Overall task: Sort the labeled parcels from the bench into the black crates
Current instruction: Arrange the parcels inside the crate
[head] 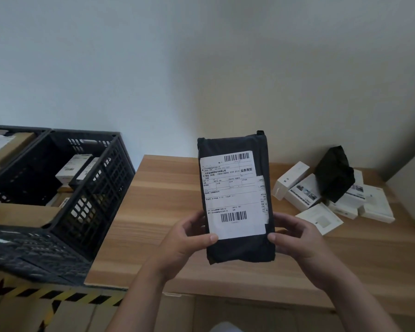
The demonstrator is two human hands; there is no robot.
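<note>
Left hand (189, 238) and right hand (295, 236) both grip the black parcel (235, 197) by its lower edges, upright at frame centre above the wooden bench (158, 212), white label (233, 195) facing camera. Black crates (58, 188) at left hold boxes. More parcels (333, 192) piled on the bench at right.

The small print on the white shipping label (234, 195) of the black plastic-wrapped parcel (237, 248) is too blurred to read. The far-left black slatted plastic crate (10, 130) is cut off by the frame edge. A crumpled black bag (334, 173) hides part of the white cardboard boxes (302, 195) on the wooden worktop (158, 212).
</note>
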